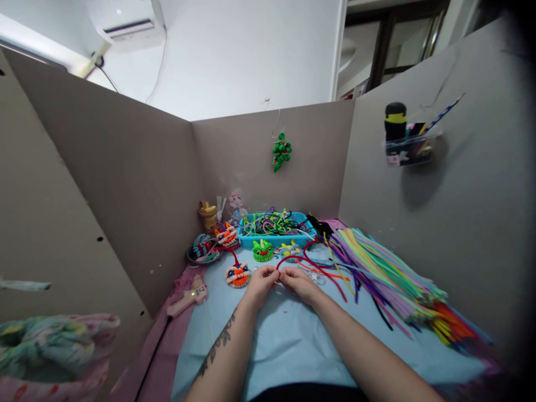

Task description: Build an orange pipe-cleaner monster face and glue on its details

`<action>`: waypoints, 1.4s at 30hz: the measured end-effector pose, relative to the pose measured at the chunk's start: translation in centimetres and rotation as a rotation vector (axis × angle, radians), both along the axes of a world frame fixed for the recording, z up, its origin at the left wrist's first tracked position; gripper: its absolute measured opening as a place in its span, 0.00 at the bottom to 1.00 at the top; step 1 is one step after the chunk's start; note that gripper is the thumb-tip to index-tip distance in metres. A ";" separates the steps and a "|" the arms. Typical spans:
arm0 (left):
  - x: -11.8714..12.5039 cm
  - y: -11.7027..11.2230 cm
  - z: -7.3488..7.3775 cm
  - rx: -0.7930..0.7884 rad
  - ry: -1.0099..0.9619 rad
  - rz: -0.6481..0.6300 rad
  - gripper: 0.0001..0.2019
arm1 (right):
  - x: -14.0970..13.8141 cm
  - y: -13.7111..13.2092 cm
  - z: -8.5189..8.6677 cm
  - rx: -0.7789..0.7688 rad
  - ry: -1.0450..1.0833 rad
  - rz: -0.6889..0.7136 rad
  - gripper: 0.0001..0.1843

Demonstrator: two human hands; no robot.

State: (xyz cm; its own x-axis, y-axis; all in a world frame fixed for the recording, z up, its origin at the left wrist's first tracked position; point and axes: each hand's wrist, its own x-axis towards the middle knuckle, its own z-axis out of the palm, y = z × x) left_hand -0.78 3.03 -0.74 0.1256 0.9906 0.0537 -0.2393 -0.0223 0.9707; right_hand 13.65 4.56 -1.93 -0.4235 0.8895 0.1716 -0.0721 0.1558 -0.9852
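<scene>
My left hand (pixel 260 286) and my right hand (pixel 300 282) meet over the light blue cloth (pixel 293 340), fingers pinched together on a red pipe cleaner (pixel 298 258) that loops away toward the back. Just left of my left hand lies an orange and white fuzzy figure (pixel 238 275). A green fuzzy figure (pixel 262 251) and a yellow and blue one (pixel 288 249) sit behind my hands.
A blue tray (pixel 274 238) of mixed pipe cleaners stands at the back. A big fan of coloured pipe cleaners (pixel 389 273) covers the right side. A pink glue gun (pixel 187 296) lies left. Cardboard walls (pixel 138 190) enclose the desk; a green ornament (pixel 281 152) hangs on the back wall.
</scene>
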 end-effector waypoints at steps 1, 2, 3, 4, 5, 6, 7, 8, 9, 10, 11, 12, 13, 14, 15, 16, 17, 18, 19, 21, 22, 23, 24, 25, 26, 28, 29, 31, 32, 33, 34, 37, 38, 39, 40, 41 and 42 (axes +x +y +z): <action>0.0 0.1 -0.1 0.003 0.004 0.021 0.14 | -0.1 0.1 -0.2 -0.016 0.014 -0.019 0.20; 0.0 0.2 -0.2 0.004 0.004 0.049 0.14 | -0.2 0.1 -0.3 -0.030 0.026 -0.038 0.20; 0.0 0.3 -0.3 0.004 0.000 0.081 0.14 | -0.3 0.1 -0.3 -0.040 0.036 -0.057 0.19; -0.1 0.5 -0.4 0.008 -0.006 0.111 0.15 | -0.4 0.0 -0.3 -0.043 0.040 -0.066 0.19; -0.1 0.6 -0.5 0.014 -0.010 0.135 0.15 | -0.4 0.0 -0.2 -0.037 0.039 -0.070 0.18; -0.1 0.7 -0.6 0.023 -0.009 0.146 0.15 | -0.5 -0.1 -0.1 -0.021 0.035 -0.075 0.17; -0.2 0.8 -0.7 0.033 -0.004 0.148 0.15 | -0.6 -0.2 0.0 0.004 0.026 -0.088 0.16; -0.2 0.9 -0.7 0.043 0.004 0.144 0.15 | -0.6 -0.2 0.1 0.036 0.015 -0.111 0.15; -0.2 0.9 -0.7 0.053 0.010 0.139 0.14 | -0.7 -0.3 0.1 0.075 -0.002 -0.135 0.14; -0.3 1.0 -0.7 0.061 0.015 0.135 0.14 | -0.7 -0.3 0.2 0.116 -0.024 -0.157 0.13; -0.3 0.9 -0.7 0.066 0.019 0.133 0.14 | -0.7 -0.3 0.2 0.158 -0.051 -0.175 0.12; -0.3 0.9 -0.7 0.070 0.023 0.135 0.14 | -0.7 -0.4 0.2 0.201 -0.085 -0.188 0.12; -0.3 0.9 -0.7 0.071 0.028 0.139 0.13 | -0.7 -0.4 0.2 0.242 -0.125 -0.196 0.12; -0.3 0.8 -0.6 0.070 0.034 0.144 0.13 | -0.8 -0.4 0.2 0.281 -0.169 -0.201 0.12; -0.4 0.7 -0.5 0.066 0.041 0.146 0.12 | -0.8 -0.5 0.2 0.319 -0.212 -0.207 0.12; -0.4 0.6 -0.5 0.060 0.047 0.145 0.12 | -0.8 -0.5 0.2 0.356 -0.252 -0.212 0.12; -0.3 0.5 -0.4 0.056 0.052 0.142 0.11 | -0.9 -0.6 0.2 0.391 -0.285 -0.216 0.12; -0.3 0.4 -0.4 0.052 0.055 0.137 0.11 | -0.9 -0.6 0.2 0.421 -0.309 -0.218 0.11; -0.3 0.4 -0.3 0.048 0.057 0.130 0.10 | -0.9 -0.6 0.2 0.443 -0.325 -0.221 0.10; -0.3 0.3 -0.2 0.043 0.061 0.122 0.10 | -1.0 -0.5 0.2 0.462 -0.340 -0.226 0.09; -0.4 0.3 -0.2 0.041 0.062 0.124 0.10 | -1.0 -0.5 0.2 0.459 -0.343 -0.230 0.08; -0.4 0.3 -0.2 0.037 0.064 0.129 0.10 | -1.0 -0.5 0.2 0.455 -0.344 -0.239 0.08; -0.4 0.4 -0.2 0.034 0.065 0.139 0.10 | -1.0 -0.6 0.2 0.455 -0.346 -0.253 0.08; -0.5 0.4 -0.2 0.030 0.066 0.153 0.10 | -1.0 -0.7 0.2 0.466 -0.346 -0.272 0.08; -0.5 0.5 -0.2 0.028 0.065 0.169 0.11 | -1.1 -0.8 0.3 0.491 -0.350 -0.295 0.06; -0.5 0.5 -0.3 0.025 0.061 0.202 0.12 | -1.2 -1.3 0.4 0.574 -0.377 -0.354 0.04; -0.5 0.6 -0.3 0.025 0.058 0.214 0.13 | -1.2 -1.5 0.5 0.619 -0.397 -0.387 0.04; -0.5 0.6 -0.3 0.023 0.052 0.228 0.14 | -1.4 -1.9 0.6 0.684 -0.449 -0.448 0.06; -0.5 0.6 -0.4 0.022 0.049 0.232 0.15 | -1.4 -2.0 0.6 0.704 -0.477 -0.470 0.07; -0.4 0.6 -0.4 0.019 0.045 0.234 0.15 | -1.5 -2.1 0.5 0.720 -0.504 -0.485 0.08; -0.4 0.6 -0.4 0.014 0.041 0.234 0.15 | -1.5 -2.1 0.5 0.733 -0.530 -0.491 0.10; -0.3 0.6 -0.5 -0.005 0.027 0.231 0.15 | -1.6 -2.1 0.4 0.773 -0.590 -0.497 0.12; -0.3 0.6 -0.5 -0.011 0.022 0.230 0.16 | -1.6 -2.0 0.4 0.782 -0.598 -0.499 0.12; -0.3 0.6 -0.5 -0.018 0.017 0.228 0.16 | -1.6 -2.0 0.4 0.790 -0.602 -0.500 0.13; -0.4 0.6 -0.5 -0.024 0.013 0.226 0.16 | -1.6 -2.0 0.4 0.797 -0.603 -0.499 0.13; -0.4 0.6 -0.5 -0.030 0.009 0.224 0.17 | -1.6 -2.0 0.4 0.801 -0.604 -0.498 0.13; -0.4 0.6 -0.5 -0.036 0.007 0.220 0.17 | -1.6 -2.0 0.4 0.805 -0.605 -0.496 0.13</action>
State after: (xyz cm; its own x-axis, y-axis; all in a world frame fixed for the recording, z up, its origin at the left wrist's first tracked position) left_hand -1.14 3.62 -1.27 -0.0934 0.9955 0.0178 -0.2260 -0.0386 0.9734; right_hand 12.01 2.51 -1.48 -0.2617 0.7054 0.6587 0.6315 0.6413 -0.4359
